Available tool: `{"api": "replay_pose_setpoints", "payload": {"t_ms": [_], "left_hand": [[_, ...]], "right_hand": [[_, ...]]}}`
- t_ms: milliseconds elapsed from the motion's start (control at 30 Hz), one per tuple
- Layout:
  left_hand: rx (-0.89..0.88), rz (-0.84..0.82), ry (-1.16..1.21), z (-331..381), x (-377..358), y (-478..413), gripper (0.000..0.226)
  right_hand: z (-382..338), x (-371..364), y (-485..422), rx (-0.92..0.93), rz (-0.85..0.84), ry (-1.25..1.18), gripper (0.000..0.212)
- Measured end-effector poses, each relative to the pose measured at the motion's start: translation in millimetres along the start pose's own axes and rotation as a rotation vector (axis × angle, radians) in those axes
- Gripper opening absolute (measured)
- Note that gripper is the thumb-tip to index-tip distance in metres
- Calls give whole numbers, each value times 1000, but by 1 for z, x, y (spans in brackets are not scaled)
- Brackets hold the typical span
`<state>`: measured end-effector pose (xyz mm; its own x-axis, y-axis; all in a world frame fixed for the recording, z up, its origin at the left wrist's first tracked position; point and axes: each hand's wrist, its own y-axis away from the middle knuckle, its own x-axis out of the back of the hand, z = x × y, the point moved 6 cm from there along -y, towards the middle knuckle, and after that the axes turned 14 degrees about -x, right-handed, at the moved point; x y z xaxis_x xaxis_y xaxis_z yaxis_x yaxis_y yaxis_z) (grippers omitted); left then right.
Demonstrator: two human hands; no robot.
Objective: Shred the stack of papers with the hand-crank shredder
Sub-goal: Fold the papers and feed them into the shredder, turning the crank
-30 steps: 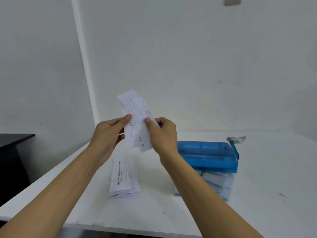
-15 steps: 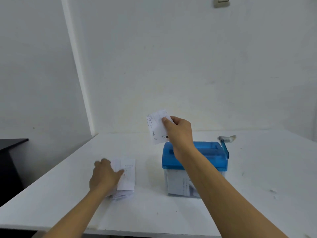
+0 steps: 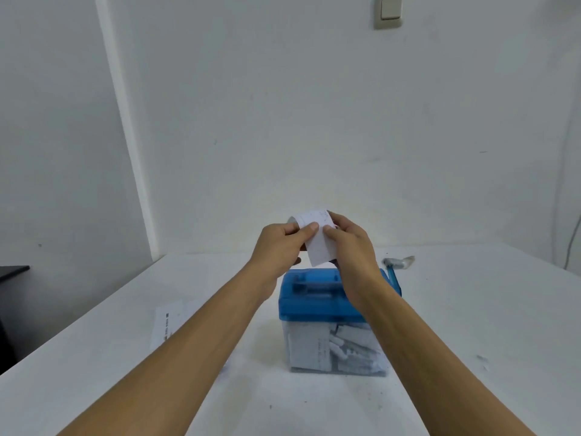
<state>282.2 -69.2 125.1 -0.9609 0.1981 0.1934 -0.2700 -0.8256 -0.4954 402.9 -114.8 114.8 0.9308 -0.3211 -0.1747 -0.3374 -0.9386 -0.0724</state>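
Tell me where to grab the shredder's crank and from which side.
Grip the pale knob at the top of the blue crank arm, coming from the right: it juts sideways off the shredder's right end and stands uncovered.

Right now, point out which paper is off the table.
The slip pinched by left hand and right hand above the blue shredder; the stack lies flat on the table.
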Motion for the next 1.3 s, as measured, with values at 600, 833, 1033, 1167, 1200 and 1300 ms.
{"api": "replay_pose_setpoints", "payload": {"t_ms": [600,833,1033,1167,1200,1300], "left_hand": [[-206,-283,-293,1,-49,-11,41],[-197,-306,-309,-15,-46,-5,42],[-190,-301,-284,-25,-47,-7,32],[-181,-314,-263,-29,-48,-9,33],[-182,-315,-268,-29,-48,-9,33],[-191,-315,-278,-31,-49,-9,28]], "right_hand": [[-1,76,-1,138,195,752,20],[14,80,1,163,215,817,26],[8,116,14,375,407,627,44],[29,128,4,404,307,952,69],[39,129,0,386,247,1044,71],[70,130,-12,400,123,1251,75]]}}
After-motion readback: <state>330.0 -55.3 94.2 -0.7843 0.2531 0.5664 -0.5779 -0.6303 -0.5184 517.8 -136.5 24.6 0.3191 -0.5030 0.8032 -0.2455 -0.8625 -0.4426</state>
